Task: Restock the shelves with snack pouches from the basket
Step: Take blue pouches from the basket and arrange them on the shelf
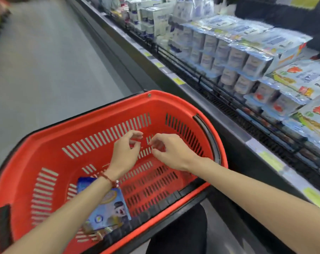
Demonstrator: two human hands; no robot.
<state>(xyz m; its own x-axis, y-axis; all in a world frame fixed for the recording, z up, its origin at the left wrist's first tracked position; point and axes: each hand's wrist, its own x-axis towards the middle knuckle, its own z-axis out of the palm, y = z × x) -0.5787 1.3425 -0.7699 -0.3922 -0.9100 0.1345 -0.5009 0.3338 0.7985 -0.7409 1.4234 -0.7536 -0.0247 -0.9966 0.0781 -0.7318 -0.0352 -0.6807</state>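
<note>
While one blue snack pouch (111,208) lies flat at seven o'clock inside the red basket (173,99), partly under the left forearm, the left hand (125,153) and right hand (171,153) hover close together above its middle, fingers (137,133) loosely curled, holding nothing. At two o'clock, the shelf (195,92) carries stacked packs (228,57).

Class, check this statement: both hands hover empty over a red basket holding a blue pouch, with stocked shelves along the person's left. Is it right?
Not quite: the head view shows the shelves on the person's right, not left. The rest stands: left hand and right hand hover empty over the red basket, which holds a blue pouch.
</note>
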